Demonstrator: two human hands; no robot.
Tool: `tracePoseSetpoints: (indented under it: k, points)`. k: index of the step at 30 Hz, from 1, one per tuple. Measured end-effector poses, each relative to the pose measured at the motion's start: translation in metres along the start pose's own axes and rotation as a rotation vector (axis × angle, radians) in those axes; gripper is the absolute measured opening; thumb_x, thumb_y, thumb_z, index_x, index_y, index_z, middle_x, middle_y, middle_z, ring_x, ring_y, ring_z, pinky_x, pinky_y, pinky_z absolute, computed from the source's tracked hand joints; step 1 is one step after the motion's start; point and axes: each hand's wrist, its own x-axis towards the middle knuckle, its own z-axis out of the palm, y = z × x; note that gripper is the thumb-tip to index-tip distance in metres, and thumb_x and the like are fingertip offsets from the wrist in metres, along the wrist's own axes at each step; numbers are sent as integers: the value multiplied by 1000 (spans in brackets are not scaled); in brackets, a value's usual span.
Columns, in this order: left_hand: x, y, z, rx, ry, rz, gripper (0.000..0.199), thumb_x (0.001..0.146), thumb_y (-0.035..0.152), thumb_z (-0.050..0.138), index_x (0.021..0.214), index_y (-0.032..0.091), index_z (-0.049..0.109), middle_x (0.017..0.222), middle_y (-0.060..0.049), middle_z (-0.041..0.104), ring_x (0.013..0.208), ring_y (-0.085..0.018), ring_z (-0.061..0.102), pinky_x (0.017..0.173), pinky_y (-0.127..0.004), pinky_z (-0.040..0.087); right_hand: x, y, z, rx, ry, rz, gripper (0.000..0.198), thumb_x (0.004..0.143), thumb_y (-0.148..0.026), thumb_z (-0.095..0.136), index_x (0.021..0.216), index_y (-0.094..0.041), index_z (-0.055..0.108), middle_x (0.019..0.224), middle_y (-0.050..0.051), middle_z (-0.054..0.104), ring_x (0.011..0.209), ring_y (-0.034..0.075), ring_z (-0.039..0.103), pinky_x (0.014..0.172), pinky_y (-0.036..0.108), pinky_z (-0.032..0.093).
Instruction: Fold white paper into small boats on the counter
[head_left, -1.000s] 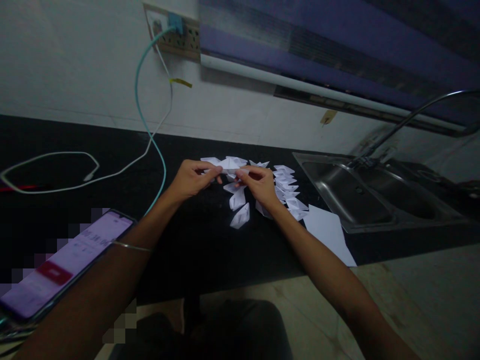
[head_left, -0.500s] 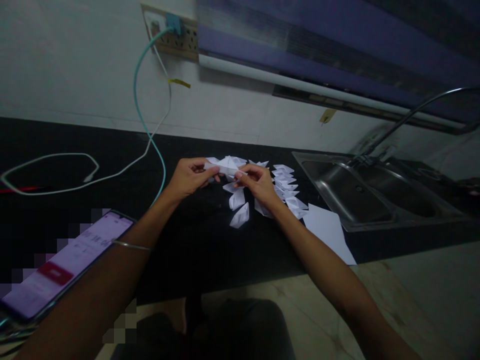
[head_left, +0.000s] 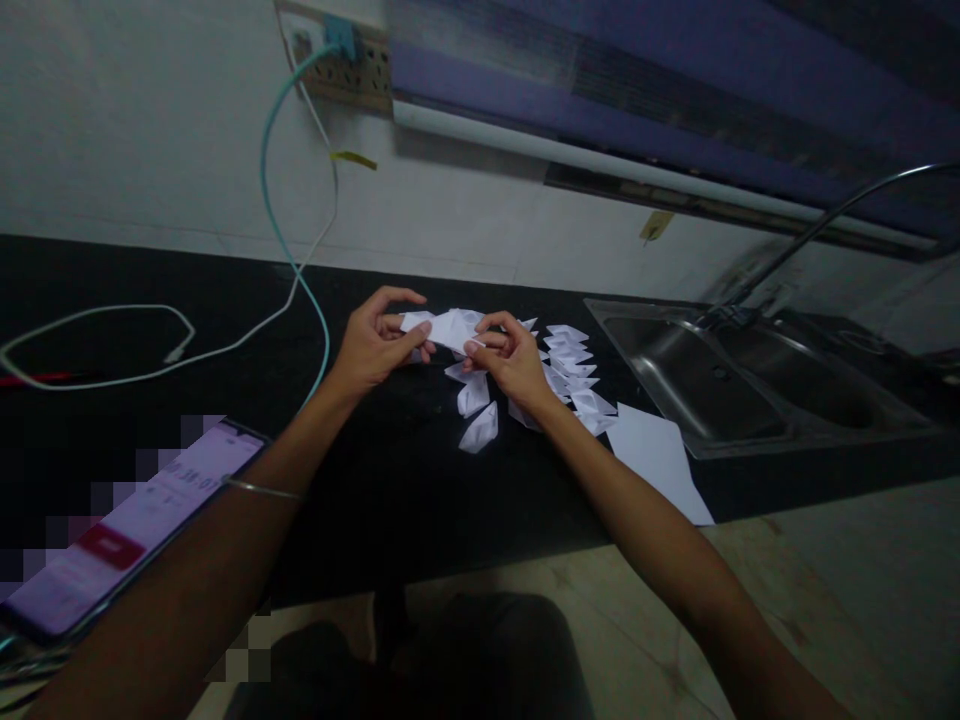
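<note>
1. Paper [head_left: 448,331] is sitting between the two hands, over the tabletop [head_left: 360,520], with other folded pieces lying around and behind it.
2. Left hand [head_left: 376,342] is pinching the paper's left end, thumb on the near face, other fingers behind; the index finger is sticking out above, apart from the paper.
3. Right hand [head_left: 514,358] is pinching the right end between thumb and fingers.
4. Handling, my guess: the paper is weighing next to nothing, bending easily, going stiffer where folded layers are stacking up. Probably not slipping much under dry fingers, but likely creasing or tearing if pulled hard.
5. Best hold, judging by shape: light pinches at the two ends, thumbs in front, leaving the middle unsquashed.
6. Dim light is blurring the edges, so I'm not telling for sure where the held paper is ending and the pieces behind are starting.
7. Row of pieces [head_left: 571,358] is lying right of the right hand; a few more [head_left: 478,428] are lying nearer the person.
8. Flat sheet [head_left: 654,462] is resting just beside the row, sink [head_left: 697,385] beyond.
</note>
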Motion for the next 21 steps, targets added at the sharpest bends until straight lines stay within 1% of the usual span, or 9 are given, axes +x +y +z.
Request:
tracePoseSetpoints:
  k: [3, 6, 9, 10, 12, 13, 15, 17, 21]
  points:
    - [1, 1, 1, -17, 9, -6, 37, 82, 32, 72, 114, 21, 55, 66, 1, 69, 54, -13, 68, 51, -21, 55, 1, 2, -2, 15, -5, 28, 49, 66, -49, 83, 94, -24, 50, 74, -3, 71, 62, 12, 68, 66, 28, 59]
    - [3, -1, 3, -63, 14, -18, 43, 82, 34, 72, 118, 23, 51, 66, 2, 69, 52, -13, 67, 46, -19, 49, 1, 2, -2, 17, 8, 43, 49, 65, -51, 83, 90, -24, 50, 69, -4, 69, 61, 13, 69, 65, 28, 60]
    - [4, -1, 6, -118, -59, -22, 51, 78, 37, 76, 118, 24, 49, 66, 2, 69, 49, -13, 65, 38, -18, 40, 0, 0, 1, 17, 39, 50, 50, 64, -51, 83, 87, -23, 50, 68, -3, 69, 62, 14, 70, 66, 29, 60]
    - [3, 0, 7, -119, -116, -29, 47, 76, 38, 77, 112, 23, 52, 63, 1, 68, 46, -13, 63, 37, -19, 38, -1, -1, 2, 21, 38, 53, 50, 64, -51, 84, 87, -23, 49, 69, -3, 70, 62, 14, 70, 67, 30, 60]
    - [0, 4, 10, -64, -255, -55, 31, 79, 43, 75, 90, 20, 58, 53, 2, 63, 40, -11, 56, 37, -20, 37, -3, -3, 5, 33, 25, 62, 49, 64, -50, 84, 87, -23, 49, 68, -3, 69, 62, 14, 70, 67, 30, 61]
    - [-1, 7, 11, -10, -326, -67, 30, 83, 45, 71, 77, 19, 58, 48, 2, 58, 38, -10, 52, 37, -20, 36, -3, -3, 6, 40, 14, 68, 49, 64, -50, 84, 86, -23, 50, 68, -3, 70, 62, 14, 70, 67, 30, 61]
    - [-4, 11, 11, 84, -404, -69, 45, 91, 48, 60, 58, 18, 53, 40, 2, 49, 34, -7, 43, 37, -20, 32, -4, -3, 8, 52, -1, 79, 48, 64, -49, 85, 86, -23, 51, 67, -3, 70, 61, 14, 70, 66, 29, 61]
    - [-6, 13, 11, 128, -426, -51, 54, 95, 50, 54, 52, 18, 49, 39, 3, 45, 35, -6, 39, 38, -20, 30, -4, -2, 7, 59, -10, 88, 48, 64, -48, 85, 85, -22, 52, 66, -2, 69, 61, 14, 70, 66, 28, 61]
    - [-4, 5, 8, 122, -489, -47, 62, 99, 54, 43, 49, 17, 49, 41, 2, 45, 38, -6, 40, 43, -20, 35, -3, 1, 5, 56, -28, 94, 47, 64, -48, 85, 85, -21, 53, 65, -2, 70, 63, 15, 71, 65, 28, 61]
